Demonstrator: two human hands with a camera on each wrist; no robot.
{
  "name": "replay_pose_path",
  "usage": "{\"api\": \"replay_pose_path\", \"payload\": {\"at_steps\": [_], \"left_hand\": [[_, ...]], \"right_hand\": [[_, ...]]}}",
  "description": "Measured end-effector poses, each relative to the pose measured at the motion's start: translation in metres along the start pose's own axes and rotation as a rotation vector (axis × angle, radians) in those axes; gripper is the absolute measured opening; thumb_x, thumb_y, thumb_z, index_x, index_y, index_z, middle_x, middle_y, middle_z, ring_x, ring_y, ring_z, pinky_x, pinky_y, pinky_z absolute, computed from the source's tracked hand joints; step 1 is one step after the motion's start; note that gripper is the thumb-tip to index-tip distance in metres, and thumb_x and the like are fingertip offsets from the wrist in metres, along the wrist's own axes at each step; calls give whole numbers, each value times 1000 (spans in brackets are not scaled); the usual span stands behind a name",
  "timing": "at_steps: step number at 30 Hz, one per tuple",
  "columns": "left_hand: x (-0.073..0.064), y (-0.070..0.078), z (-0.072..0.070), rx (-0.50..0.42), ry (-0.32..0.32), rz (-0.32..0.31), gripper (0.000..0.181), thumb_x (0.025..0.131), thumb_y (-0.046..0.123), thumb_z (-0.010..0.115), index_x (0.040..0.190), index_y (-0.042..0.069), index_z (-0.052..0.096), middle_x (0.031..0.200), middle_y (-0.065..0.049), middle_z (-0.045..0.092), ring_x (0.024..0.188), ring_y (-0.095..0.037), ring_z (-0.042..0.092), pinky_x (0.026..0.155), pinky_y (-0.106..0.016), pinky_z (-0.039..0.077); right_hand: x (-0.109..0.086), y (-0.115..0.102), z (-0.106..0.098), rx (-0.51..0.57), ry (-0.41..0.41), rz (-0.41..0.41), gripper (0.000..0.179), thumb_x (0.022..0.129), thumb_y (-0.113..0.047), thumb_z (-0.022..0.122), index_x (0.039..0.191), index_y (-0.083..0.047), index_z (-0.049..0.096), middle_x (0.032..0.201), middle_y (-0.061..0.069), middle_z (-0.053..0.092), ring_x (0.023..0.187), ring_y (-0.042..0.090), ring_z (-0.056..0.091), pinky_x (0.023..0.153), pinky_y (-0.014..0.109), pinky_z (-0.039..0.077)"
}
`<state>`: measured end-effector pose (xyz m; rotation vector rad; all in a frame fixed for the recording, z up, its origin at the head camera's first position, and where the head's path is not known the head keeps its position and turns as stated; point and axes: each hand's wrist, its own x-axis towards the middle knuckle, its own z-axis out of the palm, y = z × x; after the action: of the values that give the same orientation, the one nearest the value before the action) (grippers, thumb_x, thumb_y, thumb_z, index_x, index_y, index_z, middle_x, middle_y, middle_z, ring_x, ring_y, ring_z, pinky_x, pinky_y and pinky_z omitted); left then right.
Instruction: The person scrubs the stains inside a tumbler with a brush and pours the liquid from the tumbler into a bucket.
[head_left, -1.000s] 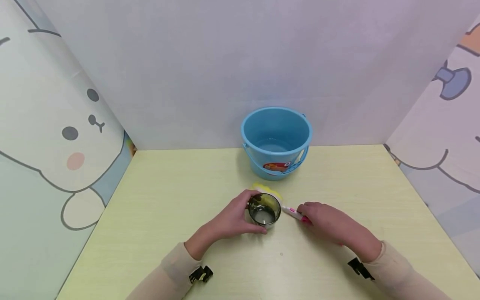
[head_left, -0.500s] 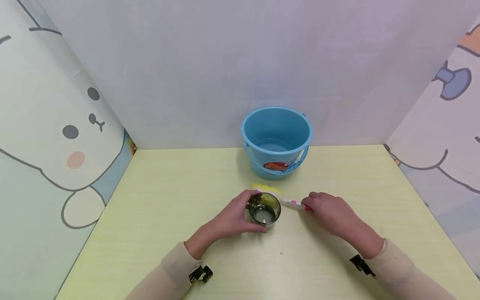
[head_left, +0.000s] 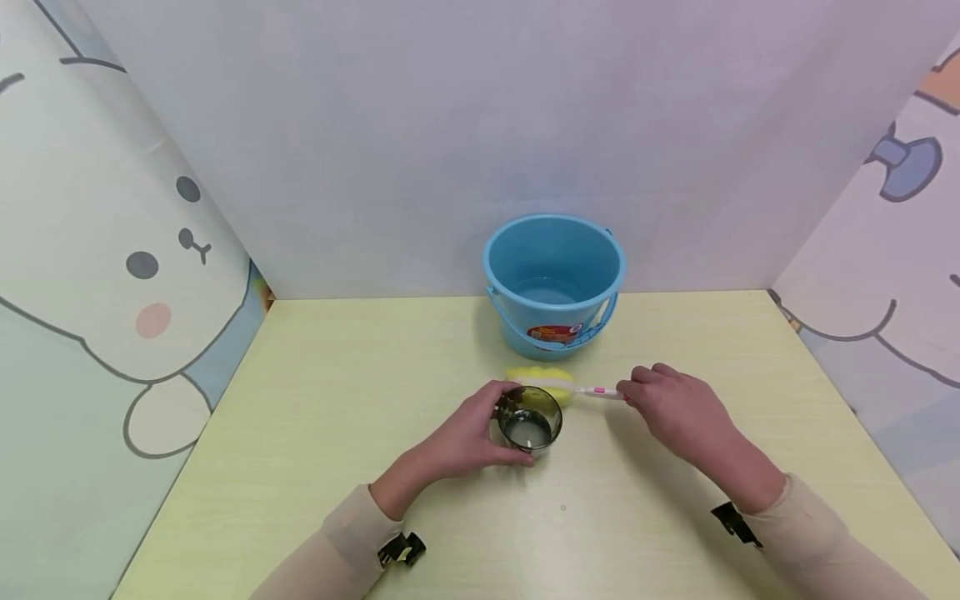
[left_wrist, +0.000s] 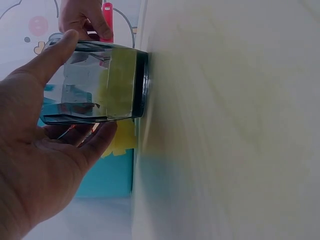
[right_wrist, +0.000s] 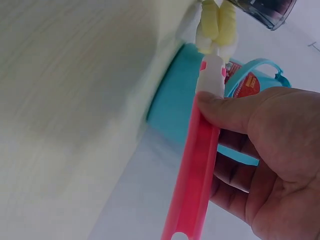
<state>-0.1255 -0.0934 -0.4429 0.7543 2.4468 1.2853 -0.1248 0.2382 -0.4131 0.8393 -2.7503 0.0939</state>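
Note:
A dark, see-through glass cup (head_left: 528, 421) stands upright on the table, and my left hand (head_left: 472, 433) grips its side with thumb and fingers around it. In the left wrist view the glass (left_wrist: 95, 82) rests its base on the tabletop. My right hand (head_left: 675, 408) holds a bottle brush by its pink and white handle (right_wrist: 196, 165). Its yellow and white sponge head (head_left: 551, 382) lies just behind the glass, partly hidden by it in the head view. The thumb presses on the handle near its white collar.
A light blue bucket (head_left: 551, 321) with a handle and red label stands behind the sponge head, near the back wall. The pale yellow table (head_left: 337, 375) is bounded by a plain back wall and cartoon-printed side walls.
My right hand has moved back and to the right, raising the brush handle off the table and levelling it. The sponge head has turned and shifted rightward. The left hand and glass stay put.

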Motion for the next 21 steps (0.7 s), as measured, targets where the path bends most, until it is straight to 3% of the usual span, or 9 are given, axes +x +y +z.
{"api": "replay_pose_path", "payload": {"at_steps": [21], "left_hand": [[1, 0, -1, -4, -4, 4, 97, 77, 36, 99, 154, 12, 44, 142, 0, 57, 129, -17, 56, 110, -37, 50]], "right_hand": [[-9, 25, -62, -126, 81, -32, 41, 71, 0, 94, 109, -9, 81, 93, 2, 71, 79, 26, 61, 55, 38, 56]]}}
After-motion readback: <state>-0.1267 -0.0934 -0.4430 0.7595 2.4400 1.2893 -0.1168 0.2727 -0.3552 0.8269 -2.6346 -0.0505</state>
